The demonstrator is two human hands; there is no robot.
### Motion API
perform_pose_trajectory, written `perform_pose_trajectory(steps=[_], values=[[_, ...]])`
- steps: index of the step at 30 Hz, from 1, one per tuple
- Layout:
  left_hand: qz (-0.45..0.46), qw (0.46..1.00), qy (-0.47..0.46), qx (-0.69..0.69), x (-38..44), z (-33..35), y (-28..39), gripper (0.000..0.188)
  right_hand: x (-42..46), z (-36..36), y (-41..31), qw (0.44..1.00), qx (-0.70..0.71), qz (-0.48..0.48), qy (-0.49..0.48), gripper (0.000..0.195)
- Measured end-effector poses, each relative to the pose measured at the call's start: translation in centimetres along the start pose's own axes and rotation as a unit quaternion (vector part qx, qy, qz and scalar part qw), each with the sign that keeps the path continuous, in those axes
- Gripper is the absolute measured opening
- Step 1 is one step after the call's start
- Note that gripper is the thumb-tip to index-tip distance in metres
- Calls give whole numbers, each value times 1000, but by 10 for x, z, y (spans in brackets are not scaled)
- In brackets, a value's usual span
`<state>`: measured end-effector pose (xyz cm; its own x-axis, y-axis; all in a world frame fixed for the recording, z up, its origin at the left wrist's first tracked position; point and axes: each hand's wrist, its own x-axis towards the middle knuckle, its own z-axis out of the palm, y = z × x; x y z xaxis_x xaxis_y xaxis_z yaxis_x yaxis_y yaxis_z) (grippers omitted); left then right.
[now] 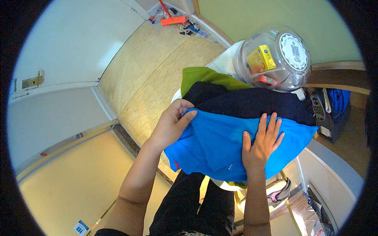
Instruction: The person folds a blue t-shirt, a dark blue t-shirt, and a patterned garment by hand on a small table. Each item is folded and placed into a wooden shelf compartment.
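A blue cloth garment (224,141) lies spread over a black cloth (242,101) and a green cloth (209,75), on a white round-edged support mostly hidden beneath. My left hand (177,121) pinches the blue garment's upper left edge between thumb and fingers. With fingers apart, my right hand (261,141) rests flat on the right part of the blue garment, its fingertips near the border with the black cloth. A small red patch shows at the blue garment's lower left.
Beyond the cloths stands a clear plastic jar (274,59) with small boxes inside. A telephone (322,115) sits on a shelf at right. A red-orange broom (173,20) and litter occupy the far corner. A white door (68,38) is at left, a chair (274,188) below right.
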<state>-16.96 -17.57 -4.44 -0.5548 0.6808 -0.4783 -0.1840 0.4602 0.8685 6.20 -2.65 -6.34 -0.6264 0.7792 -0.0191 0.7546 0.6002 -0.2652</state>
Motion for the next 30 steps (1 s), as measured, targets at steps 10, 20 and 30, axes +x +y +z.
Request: perform_pose_trajectory(steps=[10,20,30], values=[[-168,972,-49,156,-45,-39,-1,40,-57,-20,-66,986,90,-98,-97,69],[28,976,-61,206,-78,-34,-13,25,-62,10,-78,983,69,-86,-145,66],[-111,967,-51,224,-101,-9,60,18,-64,11,-81,982,121,-58,-134,71]])
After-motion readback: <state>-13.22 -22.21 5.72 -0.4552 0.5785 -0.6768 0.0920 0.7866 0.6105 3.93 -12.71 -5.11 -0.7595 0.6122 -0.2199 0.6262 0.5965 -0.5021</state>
